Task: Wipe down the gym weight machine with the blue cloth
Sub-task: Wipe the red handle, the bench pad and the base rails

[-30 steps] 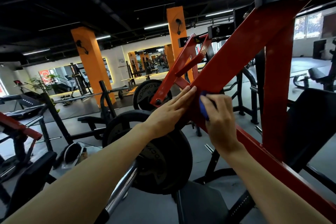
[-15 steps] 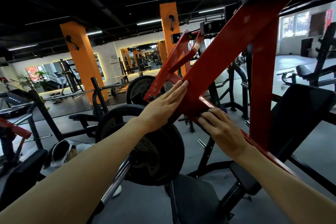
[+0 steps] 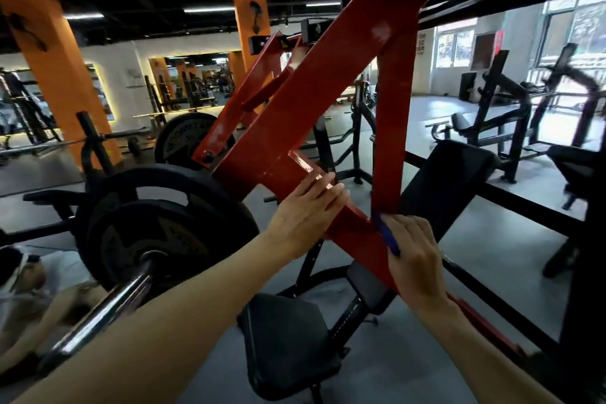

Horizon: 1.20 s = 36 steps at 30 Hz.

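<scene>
The weight machine's red steel frame (image 3: 314, 102) fills the middle of the view, with a sloping lower bar running down to the right. My left hand (image 3: 305, 207) lies on that bar with straight fingers pressed flat against it. My right hand (image 3: 414, 256) grips the blue cloth (image 3: 387, 236) and presses it on the bar where the upright red post meets it. Only a narrow blue edge of the cloth shows past my fingers.
Black weight plates (image 3: 160, 226) sit on a chrome sleeve (image 3: 108, 308) at the left. The machine's black seat (image 3: 288, 338) is below my hands and its back pad (image 3: 449, 180) to the right. Orange pillars and other machines stand behind.
My right hand has slid the cloth down the sloping red bar to the right. My left hand moved from the diagonal beam down onto the lower bar.
</scene>
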Available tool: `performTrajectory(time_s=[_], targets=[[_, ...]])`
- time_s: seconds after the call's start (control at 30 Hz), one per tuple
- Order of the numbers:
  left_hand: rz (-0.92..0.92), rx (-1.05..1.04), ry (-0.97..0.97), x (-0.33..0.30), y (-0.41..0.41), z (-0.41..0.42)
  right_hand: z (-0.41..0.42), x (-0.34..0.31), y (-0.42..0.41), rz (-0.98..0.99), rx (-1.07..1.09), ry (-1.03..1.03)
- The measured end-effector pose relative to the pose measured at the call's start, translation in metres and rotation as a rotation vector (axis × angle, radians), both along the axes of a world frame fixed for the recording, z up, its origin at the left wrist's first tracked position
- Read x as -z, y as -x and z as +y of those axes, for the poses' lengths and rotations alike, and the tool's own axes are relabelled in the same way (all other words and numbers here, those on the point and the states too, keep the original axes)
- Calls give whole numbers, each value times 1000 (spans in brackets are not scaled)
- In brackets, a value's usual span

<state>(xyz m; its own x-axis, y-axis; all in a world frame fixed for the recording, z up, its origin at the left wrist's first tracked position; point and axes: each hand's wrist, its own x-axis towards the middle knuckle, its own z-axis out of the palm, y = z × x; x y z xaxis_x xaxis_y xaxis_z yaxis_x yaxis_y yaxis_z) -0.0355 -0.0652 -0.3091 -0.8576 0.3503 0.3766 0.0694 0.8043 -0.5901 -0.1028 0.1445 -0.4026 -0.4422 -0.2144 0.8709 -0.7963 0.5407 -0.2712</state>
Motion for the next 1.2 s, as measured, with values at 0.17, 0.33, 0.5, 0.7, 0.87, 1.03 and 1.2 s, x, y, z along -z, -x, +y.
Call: performTrajectory(time_s=[0.17,0.33,0.5,0.7,0.87,1.03,1.2], targets=[[24,-98,-136,19,17,24,-35,0,8,-6,-51,-9],[77,-99,-145,26,21,22,-3,46,6,-97,43,83],[90,-92,-185,24,22,26,-42,13,3,-53,-21,114],[109,-76,-213,27,23,24,-11,43,3,-53,62,147],[101,-39,-182,23,26,16,-37,1,2,52,92,13],[79,46,-26,10,29,1,-61,-48,-9,-28,329,-325],[-26,62,36,-10,22,-4,-57,-64,-18,-56,350,-632]])
